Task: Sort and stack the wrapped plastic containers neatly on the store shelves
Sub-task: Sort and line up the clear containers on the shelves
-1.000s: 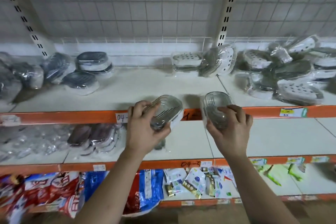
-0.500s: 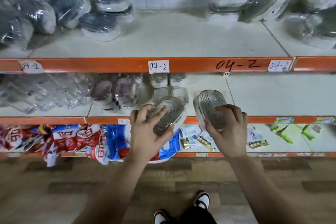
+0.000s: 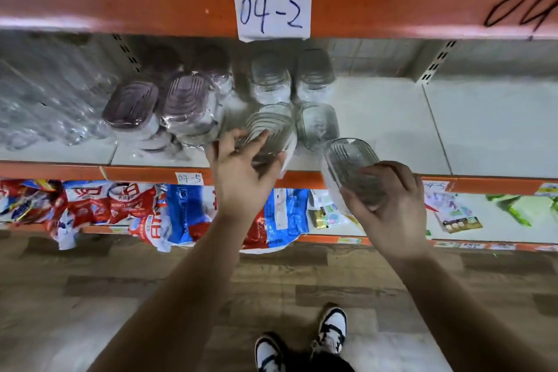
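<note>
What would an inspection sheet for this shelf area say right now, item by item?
Surface: middle shelf, pale board with an orange front edge.
Job's things: first clear container at the shelf front; second clear container tilted, in front of the edge; shelved clear containers behind; purple containers to their left.
Clutter: clear-wrapped goods far left, blurred; red and blue packets on the lower shelf.
Grippers: left hand grips the first clear container; right hand grips the second.
Cables: nothing seen.
Surroundings: 04-2 label on the upper shelf edge; wood-pattern floor; black-and-white shoes.
</note>
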`<state>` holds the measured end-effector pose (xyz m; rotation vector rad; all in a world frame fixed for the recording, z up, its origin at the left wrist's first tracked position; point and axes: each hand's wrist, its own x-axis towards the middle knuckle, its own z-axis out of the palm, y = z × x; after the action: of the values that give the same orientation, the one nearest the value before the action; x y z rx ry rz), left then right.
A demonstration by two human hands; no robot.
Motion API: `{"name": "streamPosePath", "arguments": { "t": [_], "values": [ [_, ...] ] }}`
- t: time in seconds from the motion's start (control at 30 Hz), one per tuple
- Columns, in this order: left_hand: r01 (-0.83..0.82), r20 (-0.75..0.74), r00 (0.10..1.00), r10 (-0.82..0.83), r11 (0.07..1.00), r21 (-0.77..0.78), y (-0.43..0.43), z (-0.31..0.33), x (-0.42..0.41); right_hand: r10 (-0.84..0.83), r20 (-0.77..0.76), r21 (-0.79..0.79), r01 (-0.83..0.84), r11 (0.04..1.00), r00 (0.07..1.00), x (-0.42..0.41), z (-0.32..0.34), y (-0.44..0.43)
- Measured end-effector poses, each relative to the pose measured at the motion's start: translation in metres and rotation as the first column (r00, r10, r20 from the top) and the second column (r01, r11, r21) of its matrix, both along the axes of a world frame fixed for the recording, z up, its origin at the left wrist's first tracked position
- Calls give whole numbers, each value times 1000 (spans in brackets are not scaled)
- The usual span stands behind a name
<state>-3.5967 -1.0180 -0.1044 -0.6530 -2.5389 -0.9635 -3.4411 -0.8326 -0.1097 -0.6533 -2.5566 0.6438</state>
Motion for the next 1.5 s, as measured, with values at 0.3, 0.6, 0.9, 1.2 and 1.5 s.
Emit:
{"name": "streamPosePath", "arguments": {
  "t": [0.3, 0.6, 0.9, 1.2, 1.5],
  "values": [
    [-73, -13, 997, 72, 985, -158, 49, -37, -63, -30, -28, -59, 28, 998, 999, -10, -24, 12],
    [4, 57, 998, 16, 942, -335, 45, -53, -60, -30, -94, -99, 21, 995, 995, -13, -31, 17],
    [97, 8, 995, -97, 972, -215, -2, -77, -19, -74, -207, -100, 54, 994, 976, -49, -27, 19],
    [240, 278, 950, -140, 899, -366, -5, -98, -30, -2, -92, 75, 9, 997, 996, -121, -37, 28],
    [242, 351, 932, -92, 879, -410, -2, -87, -30, 73, 112, 89, -83, 993, 991, -135, -40, 22]
  ]
}}
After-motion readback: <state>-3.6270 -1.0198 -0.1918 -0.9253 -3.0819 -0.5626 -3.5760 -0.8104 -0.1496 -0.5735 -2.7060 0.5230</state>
